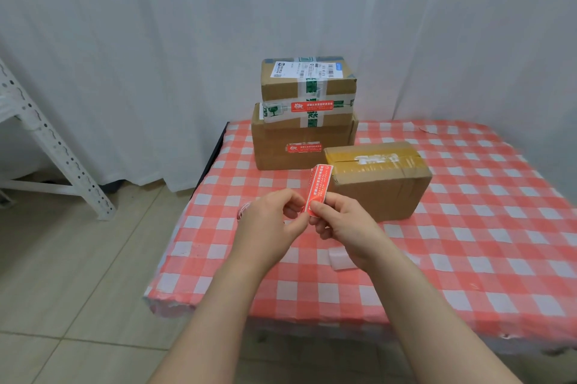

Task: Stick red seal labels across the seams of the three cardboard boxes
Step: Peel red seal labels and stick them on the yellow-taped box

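Three cardboard boxes stand on the checked table. The top box [307,85] with green tape sits stacked on a larger box [299,146]; each has a red seal label stuck on its front. A third box [379,179] with yellow tape on top stands to the right, closer to me. Above the table, in front of it, my right hand [340,224] pinches the lower end of a red seal label [319,188] that stands upright. My left hand [274,218] pinches at the label's lower edge from the left.
The table wears a red-and-white checked cloth [468,243]. A white backing strip [340,258] lies on it under my right wrist, and a roll of labels [243,212] peeks out behind my left hand. A white metal rack [46,140] stands on the floor at left.
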